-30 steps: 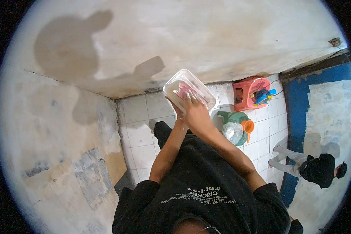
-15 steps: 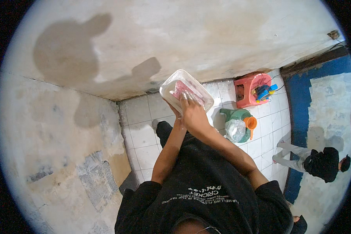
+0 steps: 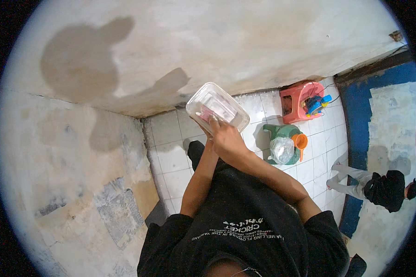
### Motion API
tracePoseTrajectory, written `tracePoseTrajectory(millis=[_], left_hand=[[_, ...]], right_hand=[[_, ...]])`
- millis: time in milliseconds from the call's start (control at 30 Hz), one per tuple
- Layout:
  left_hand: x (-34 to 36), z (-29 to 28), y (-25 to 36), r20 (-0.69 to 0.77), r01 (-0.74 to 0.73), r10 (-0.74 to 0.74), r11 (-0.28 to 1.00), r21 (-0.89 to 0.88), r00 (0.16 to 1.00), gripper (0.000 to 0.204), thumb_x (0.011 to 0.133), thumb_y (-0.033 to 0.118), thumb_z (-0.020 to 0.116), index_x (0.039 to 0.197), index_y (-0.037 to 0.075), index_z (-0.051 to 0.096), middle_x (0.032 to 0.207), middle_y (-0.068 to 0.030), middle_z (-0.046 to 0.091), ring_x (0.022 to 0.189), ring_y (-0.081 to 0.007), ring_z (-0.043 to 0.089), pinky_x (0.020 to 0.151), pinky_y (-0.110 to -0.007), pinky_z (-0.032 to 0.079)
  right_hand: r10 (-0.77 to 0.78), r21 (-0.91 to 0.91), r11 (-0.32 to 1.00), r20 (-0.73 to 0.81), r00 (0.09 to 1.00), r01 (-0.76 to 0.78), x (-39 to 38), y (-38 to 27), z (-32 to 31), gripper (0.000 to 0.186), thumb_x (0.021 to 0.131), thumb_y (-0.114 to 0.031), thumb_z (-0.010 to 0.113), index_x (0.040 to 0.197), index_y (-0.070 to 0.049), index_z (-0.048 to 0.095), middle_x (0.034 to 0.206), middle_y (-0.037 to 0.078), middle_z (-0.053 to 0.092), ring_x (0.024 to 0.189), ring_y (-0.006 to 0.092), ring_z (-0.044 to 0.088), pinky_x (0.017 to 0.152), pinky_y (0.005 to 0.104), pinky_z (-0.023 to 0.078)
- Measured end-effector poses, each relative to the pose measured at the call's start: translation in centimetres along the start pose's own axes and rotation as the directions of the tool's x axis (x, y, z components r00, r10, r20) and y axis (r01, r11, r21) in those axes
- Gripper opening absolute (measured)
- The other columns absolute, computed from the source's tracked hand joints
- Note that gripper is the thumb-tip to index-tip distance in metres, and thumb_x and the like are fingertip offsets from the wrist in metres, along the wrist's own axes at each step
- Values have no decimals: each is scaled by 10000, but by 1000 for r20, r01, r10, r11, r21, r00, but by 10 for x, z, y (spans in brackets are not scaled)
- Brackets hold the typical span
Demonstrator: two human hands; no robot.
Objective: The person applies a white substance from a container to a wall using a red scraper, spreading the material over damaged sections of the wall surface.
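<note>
A white rectangular plastic tub is held tilted in front of me, with pale wet paste smeared inside. My left hand supports it from beneath at its near left side, and most of those fingers are hidden. Over the near rim reaches my right hand, its fingers pressed on a flat pink piece coated with the paste. The pink piece lies against the tub's inside at the left end. Its exact kind is not clear, since the fingers cover part of it.
A patchy plastered wall rises just beyond the tub. On the tiled floor to the right, a green stool carries a clear plastic bag and an orange dipper. Behind is a red stool with a blue-yellow tool. Another person stands far right.
My right hand has drawn the pink piece from the tub's middle toward its near left end, baring more of the bottom. The tub has shifted slightly left.
</note>
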State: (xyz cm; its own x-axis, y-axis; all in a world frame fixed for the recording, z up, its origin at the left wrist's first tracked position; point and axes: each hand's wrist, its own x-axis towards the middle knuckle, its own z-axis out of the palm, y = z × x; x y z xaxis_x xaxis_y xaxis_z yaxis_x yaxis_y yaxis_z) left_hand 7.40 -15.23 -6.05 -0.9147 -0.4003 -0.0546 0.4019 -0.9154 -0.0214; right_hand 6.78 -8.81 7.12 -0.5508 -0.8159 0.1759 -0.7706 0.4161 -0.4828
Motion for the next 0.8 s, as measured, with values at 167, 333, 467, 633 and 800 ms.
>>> tracePoseTrajectory(millis=[167,333,467,633,800], left_hand=[[2,7,5,-26,-12,13,999,44,1000,865,787,756,451,1419,176,344,1402,-71,435,1264,-279,436,1056,-462,382],[3,13,2,-27,-4,5,1000,18,1000,868,785,755,453,1421,175,340,1406,-71,430,1270,-281,431,1059,-464,380],[5,4,1,-58,-13,11,1000,-28,998,892,770,766,458,1426,175,330,1416,-67,417,1277,-282,423,1064,-465,374],[10,-13,1,-73,4,-5,1000,-17,997,914,763,779,443,1435,173,308,1411,-70,419,1275,-285,422,1065,-465,371],[7,-5,1,-93,16,-5,993,120,996,921,772,799,387,1437,166,306,1409,-87,420,1263,-282,437,1056,-464,376]], right_hand=[[164,102,982,-74,984,-156,18,7,-41,487,643,68,598,1116,112,493,863,283,621,796,420,636,714,465,512],[182,37,983,-104,978,-179,25,24,-46,389,645,92,551,1032,95,508,759,282,610,706,439,623,619,471,517],[192,94,979,-127,973,-181,26,25,-52,313,655,100,521,968,92,522,684,280,588,665,447,610,587,482,499],[161,171,976,-152,975,-135,27,31,-55,213,672,107,494,880,85,533,664,298,562,659,462,591,563,486,471],[142,208,972,-159,977,-107,28,41,-54,181,698,101,476,865,63,534,708,300,565,683,478,575,570,488,459]])
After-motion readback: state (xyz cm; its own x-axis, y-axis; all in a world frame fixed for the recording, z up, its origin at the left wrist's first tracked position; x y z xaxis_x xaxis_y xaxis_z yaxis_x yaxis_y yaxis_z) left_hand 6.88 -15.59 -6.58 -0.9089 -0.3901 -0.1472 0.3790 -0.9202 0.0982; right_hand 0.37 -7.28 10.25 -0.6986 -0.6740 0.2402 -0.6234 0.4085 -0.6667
